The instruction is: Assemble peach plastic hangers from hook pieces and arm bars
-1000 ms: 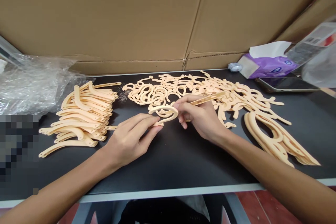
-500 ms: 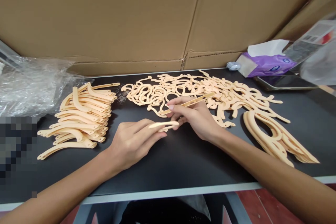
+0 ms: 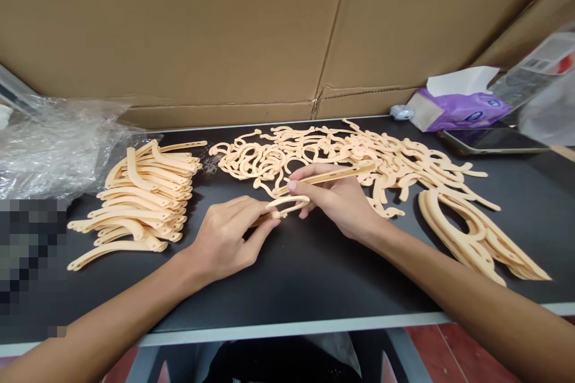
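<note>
My left hand (image 3: 236, 236) is closed in a pinch on a cream plastic hanger hook (image 3: 294, 200), whose curved loop points right; my fingers cover its other end. To the right, my right hand (image 3: 336, 194) is closed on a cream hanger arm (image 3: 330, 176), a slotted strip tilted slightly up to the right. The two parts are close together above the black table; whether they touch is unclear. Behind my hands spreads a loose heap of cream hooks (image 3: 265, 161). Left of my left hand lies a stack of curved hanger arms (image 3: 144, 197).
Folded hangers (image 3: 471, 239) lie on the table (image 3: 291, 287) beside my right forearm. A purple tissue pack (image 3: 471, 109) and a phone (image 3: 494, 140) sit at the back right. Clear plastic wrap (image 3: 54, 143) is at the left. A cardboard wall (image 3: 202, 30) stands behind.
The hanger arm in my right hand has turned flatter. My left hand has drawn slightly left and tilted the hook, so its loop looks more open.
</note>
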Demonstrator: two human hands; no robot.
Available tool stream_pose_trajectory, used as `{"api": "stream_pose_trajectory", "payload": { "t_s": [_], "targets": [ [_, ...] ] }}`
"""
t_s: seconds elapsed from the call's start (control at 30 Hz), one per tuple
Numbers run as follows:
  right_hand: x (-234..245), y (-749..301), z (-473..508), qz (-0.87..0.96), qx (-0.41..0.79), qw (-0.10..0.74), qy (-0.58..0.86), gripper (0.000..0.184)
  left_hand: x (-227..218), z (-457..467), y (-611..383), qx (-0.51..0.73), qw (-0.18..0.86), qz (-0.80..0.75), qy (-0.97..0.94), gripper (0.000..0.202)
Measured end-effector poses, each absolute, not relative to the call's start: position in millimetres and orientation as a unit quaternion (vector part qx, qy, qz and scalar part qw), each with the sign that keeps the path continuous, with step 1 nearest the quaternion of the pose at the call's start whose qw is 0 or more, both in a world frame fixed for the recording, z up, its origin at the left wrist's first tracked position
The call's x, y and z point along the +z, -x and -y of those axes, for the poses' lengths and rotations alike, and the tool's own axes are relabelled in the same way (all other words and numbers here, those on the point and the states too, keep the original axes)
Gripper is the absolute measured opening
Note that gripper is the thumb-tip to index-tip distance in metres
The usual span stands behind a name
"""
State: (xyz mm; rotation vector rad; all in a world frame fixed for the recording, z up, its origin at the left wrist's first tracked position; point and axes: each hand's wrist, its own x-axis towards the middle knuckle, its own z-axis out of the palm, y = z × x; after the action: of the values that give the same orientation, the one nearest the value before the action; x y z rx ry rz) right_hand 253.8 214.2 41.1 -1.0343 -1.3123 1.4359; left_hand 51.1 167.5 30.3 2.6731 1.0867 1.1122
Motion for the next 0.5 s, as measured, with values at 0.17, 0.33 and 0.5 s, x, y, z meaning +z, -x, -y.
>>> {"api": "stream_pose_trajectory", "payload": {
  "t_s": [0.17,0.33,0.5],
  "targets": [
    [41.6,-255.6,-215.4,0.535,0.584,0.451,0.411,0.020,29.5,-169.2,-51.8,0.366,0.035,-0.385,-0.847,0.003],
    [43.0,-256.8,-216.2,0.533,0.603,0.438,0.401,0.013,30.2,-170.2,-50.5,0.365,0.035,-0.409,-0.836,0.004],
    [44.0,-255.8,-215.2,0.528,0.627,0.430,0.380,0.013,31.4,-171.7,-49.0,0.352,0.055,-0.395,-0.847,0.004]
  ]
}}
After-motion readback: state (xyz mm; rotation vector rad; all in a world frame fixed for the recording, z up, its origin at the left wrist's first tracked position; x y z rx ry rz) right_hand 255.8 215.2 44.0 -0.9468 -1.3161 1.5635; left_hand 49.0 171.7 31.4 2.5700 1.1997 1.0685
